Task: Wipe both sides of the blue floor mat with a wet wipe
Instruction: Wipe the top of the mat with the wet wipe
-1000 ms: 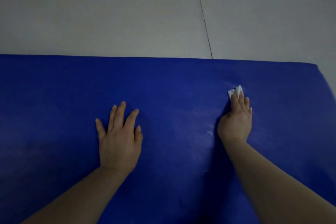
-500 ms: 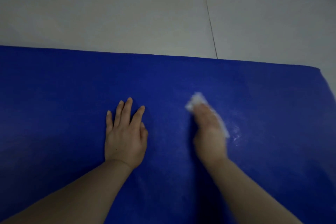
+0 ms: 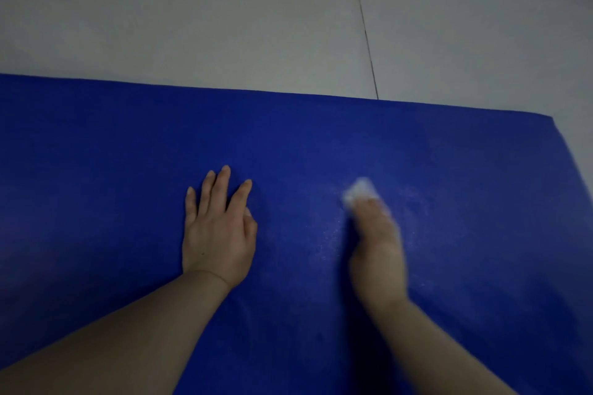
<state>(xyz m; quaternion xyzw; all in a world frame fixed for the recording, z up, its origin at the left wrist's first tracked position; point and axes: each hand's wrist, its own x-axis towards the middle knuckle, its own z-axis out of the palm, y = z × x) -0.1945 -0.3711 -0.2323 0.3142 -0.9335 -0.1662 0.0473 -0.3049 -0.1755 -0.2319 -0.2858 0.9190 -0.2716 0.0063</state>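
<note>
Under the right hand [image 3: 377, 244] fingertips, wet wipe [image 3: 361, 191] touches the blue mat [image 3: 465, 202].

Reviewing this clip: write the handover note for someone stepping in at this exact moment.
Left hand: flat, fingers spread, pressing on the blue mat.
Right hand: blurred mid-stroke, pressing the white wet wipe onto the mat; grip unclear.
Mat lies flat on the grey tiled floor.
Done: faint streaks around the right hand suggest that patch has been wiped.
Left: the rest of this face, then flip the mat and wipe the underside.
</note>
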